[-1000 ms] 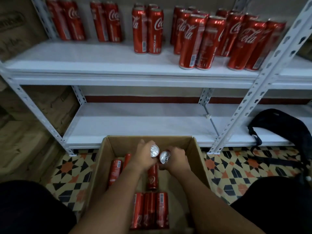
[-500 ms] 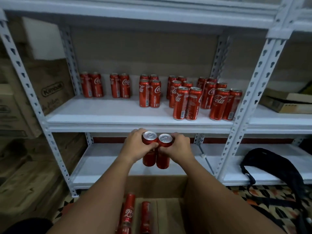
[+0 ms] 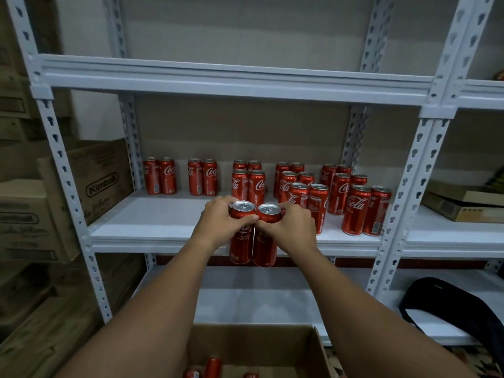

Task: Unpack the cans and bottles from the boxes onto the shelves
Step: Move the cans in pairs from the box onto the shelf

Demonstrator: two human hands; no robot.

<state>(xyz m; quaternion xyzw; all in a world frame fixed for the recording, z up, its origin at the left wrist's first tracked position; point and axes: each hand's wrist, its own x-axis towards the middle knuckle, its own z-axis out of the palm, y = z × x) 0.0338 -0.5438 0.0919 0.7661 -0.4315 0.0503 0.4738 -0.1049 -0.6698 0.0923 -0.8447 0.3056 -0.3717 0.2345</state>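
Left hand: the left hand [image 3: 221, 223] was wrapped around the upper body of the left can [image 3: 241, 236], fingers behind and thumb in front, a grip that kept the can upright and its lid free.
Right hand: the right hand [image 3: 290, 227] clasped the right can [image 3: 266, 238] the same way, its fingers curled over the far side.
Pair of cans: the two cans were held side by side and touching, seemingly so they could go down together as one pair; they hung in the air just in front of the middle shelf [image 3: 163, 227], their bases below its front edge and not yet resting on it.
Stock on the shelf: the shelved cans [image 3: 300, 186] stood upright toward the back of the middle shelf, mostly in twos with the rows growing deeper toward its right end, which left bare board near the front edge for the new pair.
Box: the cardboard box [image 3: 272, 347] sat open below the middle shelf, nearest the camera, with a few red cans still visible inside, so more unpacking looked to remain.
Bag: a black bag [image 3: 447, 304] lay on the lower shelf, below and right of the middle shelf.
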